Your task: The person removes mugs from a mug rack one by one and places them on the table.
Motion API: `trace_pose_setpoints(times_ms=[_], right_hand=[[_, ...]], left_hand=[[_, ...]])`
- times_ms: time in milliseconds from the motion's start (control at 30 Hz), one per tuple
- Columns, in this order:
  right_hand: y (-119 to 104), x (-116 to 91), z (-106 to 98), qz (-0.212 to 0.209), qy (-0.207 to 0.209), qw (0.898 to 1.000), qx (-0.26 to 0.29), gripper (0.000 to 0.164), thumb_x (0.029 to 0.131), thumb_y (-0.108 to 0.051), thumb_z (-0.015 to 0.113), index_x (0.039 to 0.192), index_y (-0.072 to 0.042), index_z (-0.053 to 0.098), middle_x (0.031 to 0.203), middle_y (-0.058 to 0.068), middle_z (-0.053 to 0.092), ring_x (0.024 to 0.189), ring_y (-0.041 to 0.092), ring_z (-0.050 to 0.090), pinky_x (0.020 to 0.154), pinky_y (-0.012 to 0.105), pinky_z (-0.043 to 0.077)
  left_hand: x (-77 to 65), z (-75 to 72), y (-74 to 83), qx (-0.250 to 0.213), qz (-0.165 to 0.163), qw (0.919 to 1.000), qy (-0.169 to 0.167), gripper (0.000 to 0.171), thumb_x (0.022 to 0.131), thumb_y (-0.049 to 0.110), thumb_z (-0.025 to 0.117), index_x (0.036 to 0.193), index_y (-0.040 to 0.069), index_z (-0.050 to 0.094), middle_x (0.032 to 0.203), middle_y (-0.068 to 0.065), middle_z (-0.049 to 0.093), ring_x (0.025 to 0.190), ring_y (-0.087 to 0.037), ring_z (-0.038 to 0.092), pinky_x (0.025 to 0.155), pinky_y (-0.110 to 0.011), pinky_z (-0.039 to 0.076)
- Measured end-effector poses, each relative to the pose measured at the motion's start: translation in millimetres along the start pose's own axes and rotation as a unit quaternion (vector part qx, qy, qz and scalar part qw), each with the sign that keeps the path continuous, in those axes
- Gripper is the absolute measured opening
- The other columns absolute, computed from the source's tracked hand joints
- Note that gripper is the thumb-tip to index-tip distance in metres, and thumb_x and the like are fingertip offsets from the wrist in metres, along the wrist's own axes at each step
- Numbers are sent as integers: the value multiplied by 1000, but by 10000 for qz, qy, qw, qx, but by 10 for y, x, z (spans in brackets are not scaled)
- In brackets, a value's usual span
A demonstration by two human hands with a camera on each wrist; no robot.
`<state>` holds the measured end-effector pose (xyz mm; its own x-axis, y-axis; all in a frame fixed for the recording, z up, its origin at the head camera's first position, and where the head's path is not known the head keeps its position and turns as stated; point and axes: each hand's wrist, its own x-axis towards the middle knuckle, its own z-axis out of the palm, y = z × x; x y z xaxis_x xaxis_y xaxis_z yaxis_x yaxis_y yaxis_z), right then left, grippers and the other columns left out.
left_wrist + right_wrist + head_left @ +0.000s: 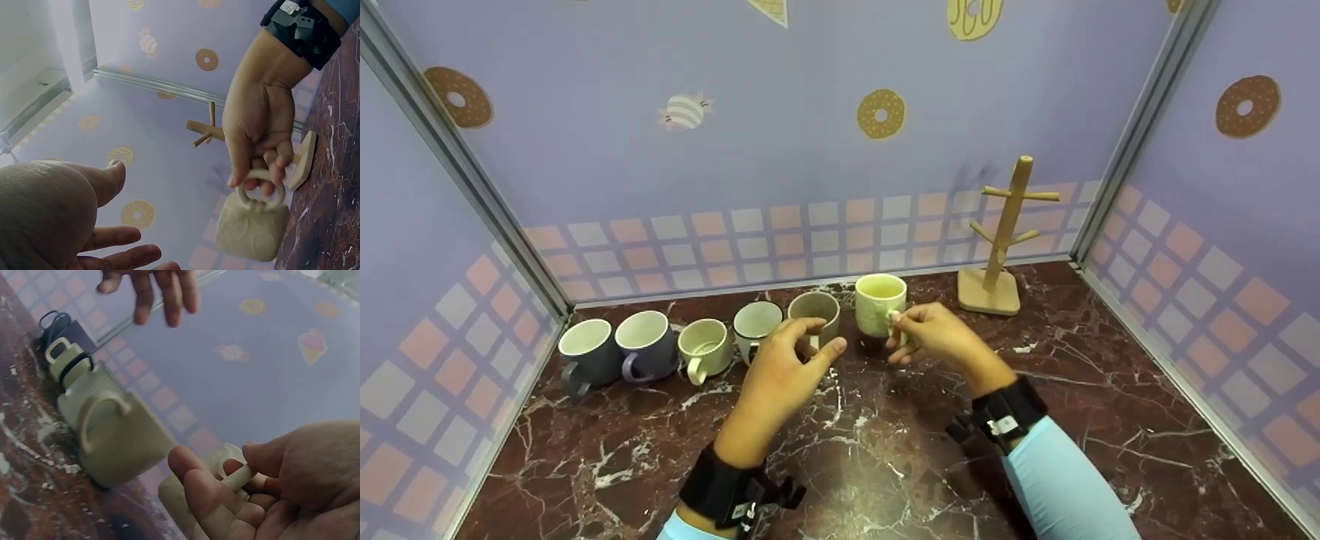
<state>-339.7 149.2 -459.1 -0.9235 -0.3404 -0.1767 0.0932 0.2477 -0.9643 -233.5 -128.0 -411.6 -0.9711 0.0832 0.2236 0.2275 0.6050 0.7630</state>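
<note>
My right hand (934,334) pinches the handle of a pale cream mug (874,313) between thumb and fingers. That mug has a raised pattern on its side, plain in the left wrist view, and a dark shadow under it suggests it is slightly off the table. My left hand (784,364) is in the air with fingers and thumb spread, holding nothing. In the head view it partly covers a beige mug (819,306) and a white mug with a dark rim (757,321).
Left of these stand a cream mug (705,346), a lilac-grey mug (649,345) and a dark grey mug (592,356). A wooden mug tree (1006,232) with bare pegs stands at the back right of the marbled table (855,465). Patterned walls enclose the back and sides.
</note>
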Motion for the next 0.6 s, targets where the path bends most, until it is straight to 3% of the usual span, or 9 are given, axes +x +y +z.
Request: trace_pose_setpoints(times_ms=[333, 600], right_hand=[[249, 148, 284, 251, -22, 9991, 330, 37, 121, -23, 56, 103, 6, 70, 94, 17, 78, 82, 26, 87, 78, 42, 75], [308, 149, 385, 387, -202, 9988, 242, 34, 120, -22, 56, 106, 5, 71, 107, 27, 81, 84, 26, 87, 76, 38, 74]], left_hand=[[12, 24, 3, -106, 59, 9999, -26, 54, 105, 46, 80, 142, 7, 74, 129, -12, 76, 108, -29, 74, 96, -50, 64], [7, 67, -18, -20, 272, 9996, -32, 48, 104, 42, 81, 138, 9, 77, 134, -14, 77, 123, -34, 72, 112, -58, 60]])
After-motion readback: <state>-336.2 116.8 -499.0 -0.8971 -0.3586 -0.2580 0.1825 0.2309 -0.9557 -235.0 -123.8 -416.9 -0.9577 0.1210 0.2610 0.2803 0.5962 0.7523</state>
